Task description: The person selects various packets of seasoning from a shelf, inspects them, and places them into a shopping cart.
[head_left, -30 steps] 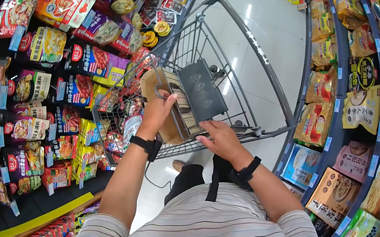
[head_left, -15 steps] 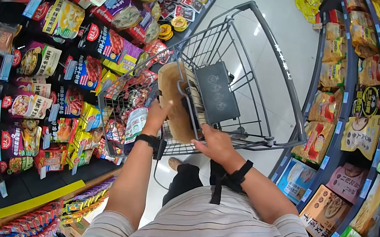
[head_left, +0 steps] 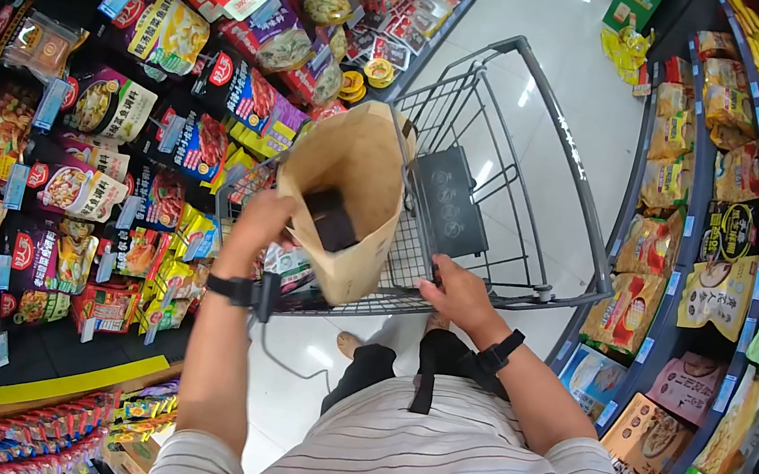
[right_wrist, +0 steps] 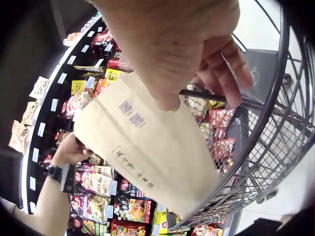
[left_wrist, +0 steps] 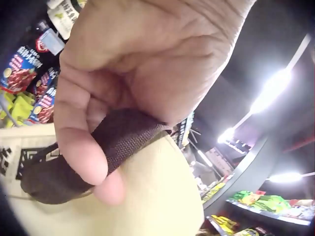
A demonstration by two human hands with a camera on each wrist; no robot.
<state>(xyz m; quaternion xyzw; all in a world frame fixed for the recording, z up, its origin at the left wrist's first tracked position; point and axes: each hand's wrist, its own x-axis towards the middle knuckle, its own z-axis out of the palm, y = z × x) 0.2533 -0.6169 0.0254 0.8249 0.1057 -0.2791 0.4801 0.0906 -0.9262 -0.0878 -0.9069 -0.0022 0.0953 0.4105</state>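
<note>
Head view: the paper bag (head_left: pixel 358 274) lies between the hands, mouth open and tilted towards the wearer, a dark item (head_left: pixel 336 224) inside. The left hand (head_left: pixel 260 221) is at its near edge; the right hand (head_left: pixel 460 297) is beside the cart (head_left: pixel 572 154), which extends beyond it. Shelved packets (head_left: pixel 81 191) lie outboard of the left hand.

Left wrist view: fingers curl round a dark fabric strap (left_wrist: pixel 128 137), directly above the bag's pale side. Advisable: keep this grip full, and tension even, so the mouth holds its shape.

Right wrist view: fingers are loosely bent, thumb apart, near the bag's labelled face; contact cannot be confirmed. Supporting that side would limit tipping and snagging on the wire.
</note>
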